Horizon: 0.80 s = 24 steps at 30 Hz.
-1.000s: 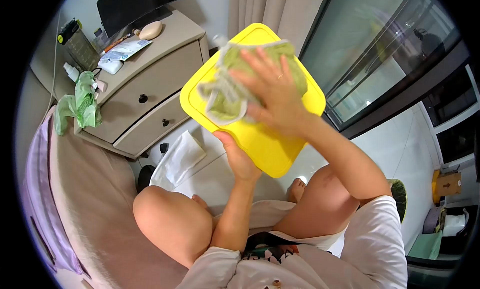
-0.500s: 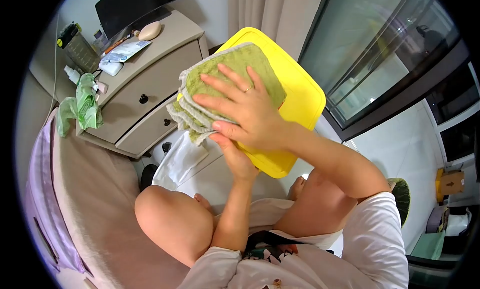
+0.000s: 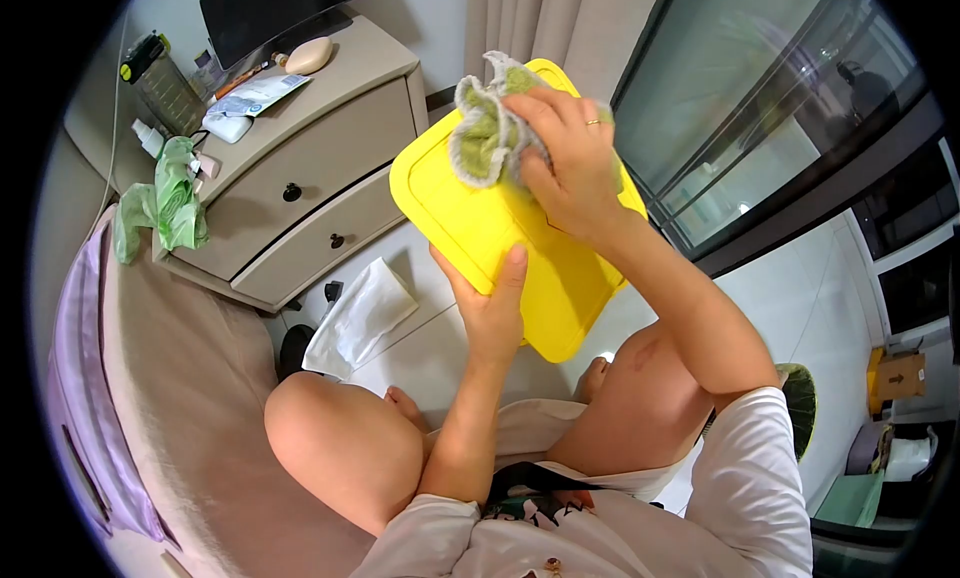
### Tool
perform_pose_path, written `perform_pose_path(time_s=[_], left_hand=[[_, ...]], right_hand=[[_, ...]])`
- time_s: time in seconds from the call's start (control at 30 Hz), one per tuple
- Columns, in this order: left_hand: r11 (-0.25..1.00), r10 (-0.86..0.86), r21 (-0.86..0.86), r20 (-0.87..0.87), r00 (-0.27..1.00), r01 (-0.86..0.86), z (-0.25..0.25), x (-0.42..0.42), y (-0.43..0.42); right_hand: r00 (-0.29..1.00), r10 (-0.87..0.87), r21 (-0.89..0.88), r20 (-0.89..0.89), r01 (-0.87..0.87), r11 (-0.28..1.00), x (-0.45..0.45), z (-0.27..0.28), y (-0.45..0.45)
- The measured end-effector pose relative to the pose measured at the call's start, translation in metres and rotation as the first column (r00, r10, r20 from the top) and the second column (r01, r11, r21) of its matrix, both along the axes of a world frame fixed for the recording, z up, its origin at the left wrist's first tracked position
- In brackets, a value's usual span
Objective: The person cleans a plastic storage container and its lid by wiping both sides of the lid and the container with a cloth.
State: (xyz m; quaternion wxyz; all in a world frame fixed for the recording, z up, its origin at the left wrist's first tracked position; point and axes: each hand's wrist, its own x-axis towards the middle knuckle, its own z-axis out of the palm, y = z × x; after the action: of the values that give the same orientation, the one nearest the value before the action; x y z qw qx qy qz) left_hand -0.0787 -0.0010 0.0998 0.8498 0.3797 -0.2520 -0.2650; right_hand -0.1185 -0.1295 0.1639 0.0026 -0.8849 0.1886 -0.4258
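Note:
A yellow lid-like panel with rounded corners is held up above my lap, tilted. My left hand grips its lower left edge, thumb on the face and the fingers mostly hidden behind it. Pressed on the upper part of the panel is a bunched green cloth with a grey-white edge. My right hand is curled over this cloth, a ring on one finger.
A beige drawer cabinet at the upper left bears a monitor, bottle and packets. A green plastic bag hangs at its corner. A white bag lies on the floor. Glass doors stand at the right.
The cloth, spread flat half a second ago, is now bunched and further up on the panel under my right hand. My left thumb has moved onto the panel's face.

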Motion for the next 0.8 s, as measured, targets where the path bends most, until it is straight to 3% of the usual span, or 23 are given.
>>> perform_pose_path(time_s=[0.07,0.17,0.23,0.27,0.4,0.5,0.6,0.67,0.7,0.77,0.8], left_hand=[[1.0,0.002,0.002,0.058,0.998,-0.003,-0.002,0.0,0.0],[0.998,-0.04,-0.041,0.025,0.999,0.041,-0.023,0.002,-0.002],[0.99,-0.108,0.107,0.122,0.987,0.095,-0.05,0.005,-0.006],[0.999,-0.039,0.04,0.112,0.993,0.035,-0.043,0.002,-0.006],[0.996,-0.084,0.028,0.022,0.996,0.084,-0.015,-0.003,0.0],[0.997,-0.064,-0.032,0.056,0.996,0.066,-0.008,-0.004,-0.001],[1.0,-0.024,-0.015,0.021,0.999,0.024,-0.005,-0.005,0.001],[0.999,-0.035,-0.016,0.027,0.999,0.036,-0.005,-0.004,0.001],[0.999,-0.047,-0.017,0.033,0.998,0.048,-0.005,-0.003,0.002],[0.999,-0.048,0.009,0.048,0.998,0.047,-0.008,-0.005,0.001],[0.998,-0.049,0.031,0.065,0.997,0.047,-0.009,-0.005,-0.002]], right_hand=[[0.993,0.117,0.089,0.019,-0.118,0.989,0.003,0.002,0.015],[0.964,0.26,0.052,-0.05,-0.258,0.965,0.008,-0.001,0.035],[0.953,0.291,0.005,-0.082,-0.291,0.957,0.011,0.002,0.048],[0.941,0.318,-0.039,-0.117,-0.325,0.945,0.011,0.003,0.051],[0.945,0.318,-0.056,-0.076,-0.322,0.945,0.009,0.005,0.035],[0.961,0.272,-0.07,-0.054,-0.275,0.959,0.003,0.006,0.02],[0.99,0.14,-0.014,-0.009,-0.14,0.99,-0.004,0.005,-0.01],[0.995,-0.061,0.0,0.082,0.061,0.998,-0.01,-0.003,-0.039],[0.995,-0.059,0.0,0.083,0.059,0.998,-0.014,-0.006,-0.044],[0.984,-0.158,0.186,0.079,0.141,0.972,-0.019,-0.009,-0.048],[0.988,-0.135,0.176,0.074,0.12,0.977,-0.019,-0.011,-0.044]])
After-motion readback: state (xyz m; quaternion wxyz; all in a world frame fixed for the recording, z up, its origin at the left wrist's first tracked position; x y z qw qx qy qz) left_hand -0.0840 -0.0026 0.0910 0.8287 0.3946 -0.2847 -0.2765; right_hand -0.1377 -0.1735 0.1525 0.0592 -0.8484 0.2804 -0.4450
